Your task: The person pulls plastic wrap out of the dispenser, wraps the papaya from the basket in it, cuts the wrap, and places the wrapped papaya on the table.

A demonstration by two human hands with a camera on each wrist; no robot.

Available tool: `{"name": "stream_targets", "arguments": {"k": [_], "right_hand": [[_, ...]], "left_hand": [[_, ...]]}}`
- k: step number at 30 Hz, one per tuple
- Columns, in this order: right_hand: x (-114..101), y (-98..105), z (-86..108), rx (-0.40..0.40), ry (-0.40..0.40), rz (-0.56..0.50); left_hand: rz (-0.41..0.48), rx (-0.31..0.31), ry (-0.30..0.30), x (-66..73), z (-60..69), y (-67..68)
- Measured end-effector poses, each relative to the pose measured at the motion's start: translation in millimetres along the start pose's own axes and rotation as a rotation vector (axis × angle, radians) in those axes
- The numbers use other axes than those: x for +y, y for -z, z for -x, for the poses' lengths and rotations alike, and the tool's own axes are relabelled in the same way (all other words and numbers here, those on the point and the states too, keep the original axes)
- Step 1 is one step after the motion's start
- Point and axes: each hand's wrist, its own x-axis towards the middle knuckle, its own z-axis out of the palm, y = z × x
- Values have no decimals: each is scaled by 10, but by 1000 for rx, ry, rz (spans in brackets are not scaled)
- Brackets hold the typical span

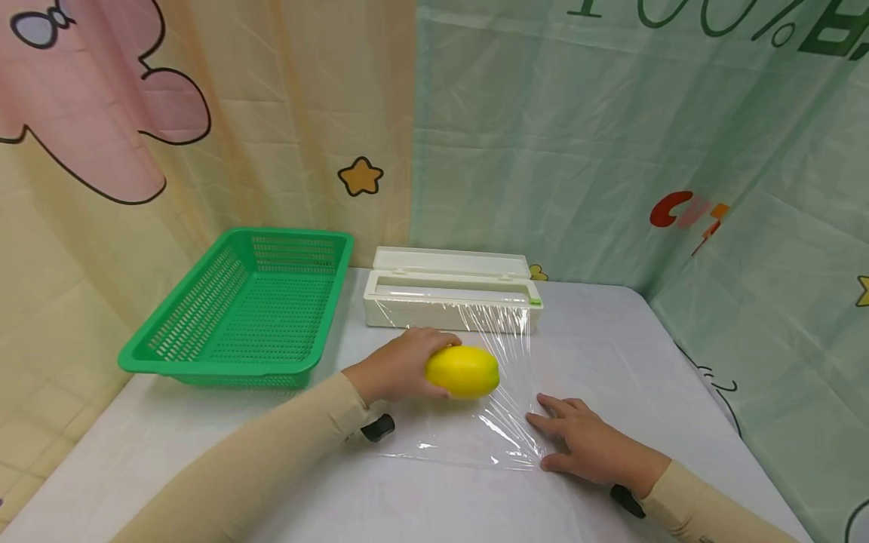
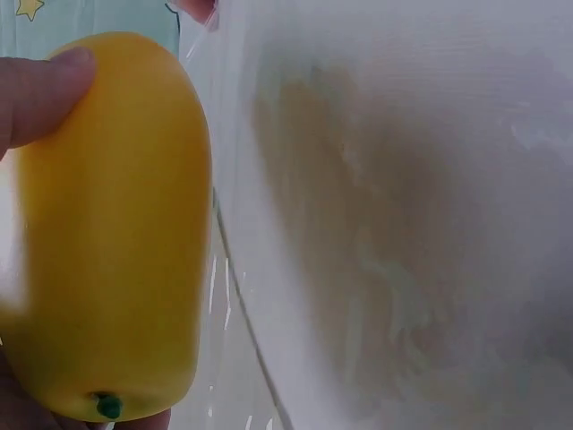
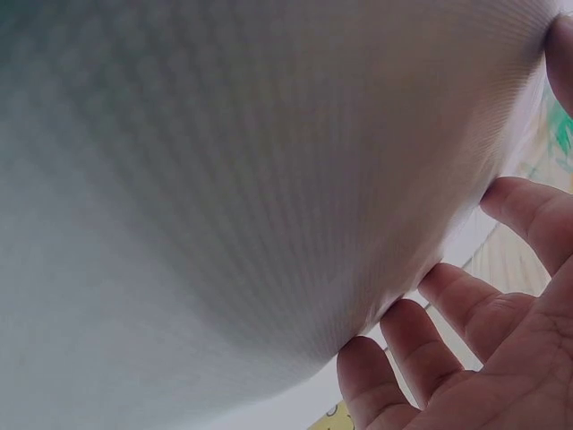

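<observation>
My left hand grips a yellow oval fruit above a sheet of cling film. In the left wrist view the fruit shows a small green stem at its lower end, with the thumb along its side. Clear film runs from the white cling film box, whose lid stands raised, over the table towards me. At the sheet's right edge, my right hand rests with fingers spread. Its fingertips press on the surface in the right wrist view; they pinch nothing visible.
A green plastic basket stands at the left back of the white-covered table. Printed curtains hang behind the table and along its right side. The film box sits near the back edge.
</observation>
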Motion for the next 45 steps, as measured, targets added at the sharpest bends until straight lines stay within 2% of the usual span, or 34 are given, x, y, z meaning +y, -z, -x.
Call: {"name": "stream_targets", "arguments": {"k": [4,11,21,45], "right_hand": [[-15,11,-9,-18,-23,-13],[-3,-3,2,2,7,8],[-13,-2,-1,0,-4,6],[-4,-14,-3,18,-3,7]], "left_hand": [[17,-17,19,-8,11,-54],[34,-47,57,-41,13,-125],[51,-80,96,-63,53,-178],[78,-86,109,-98,75,-209]]}}
